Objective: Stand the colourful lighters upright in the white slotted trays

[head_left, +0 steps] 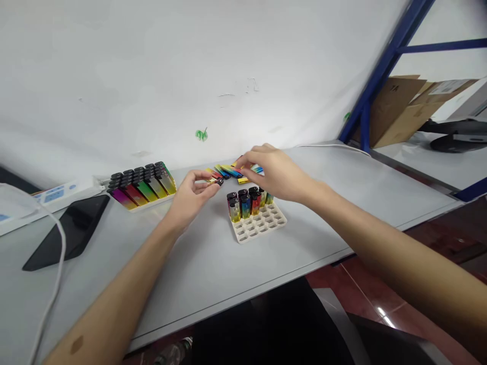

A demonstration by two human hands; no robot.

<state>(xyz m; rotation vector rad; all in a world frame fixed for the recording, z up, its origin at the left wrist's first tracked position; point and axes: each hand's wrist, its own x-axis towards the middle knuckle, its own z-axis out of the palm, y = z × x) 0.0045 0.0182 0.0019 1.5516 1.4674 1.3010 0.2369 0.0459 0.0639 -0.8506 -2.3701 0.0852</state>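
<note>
My left hand (192, 196) is closed in a pinch on a lighter (219, 181) whose black top points to the right. Over the loose pile of coloured lighters (230, 171) near the wall, my right hand (268, 170) is open, its thumb and fingers curved and apart. Part of that pile is hidden behind it. Between my forearms sits a white tray (262, 223) with slots. Several upright lighters (245, 204) fill its back rows, and the slots at the front are bare.
On the left, a second tray (155, 202) is packed with upright lighters (142, 185). Beside it lie a black phone (70, 228), a power strip (57, 195) and a white cable (59, 253). A blue metal frame (365, 109) and cardboard boxes (403, 111) stand at the right.
</note>
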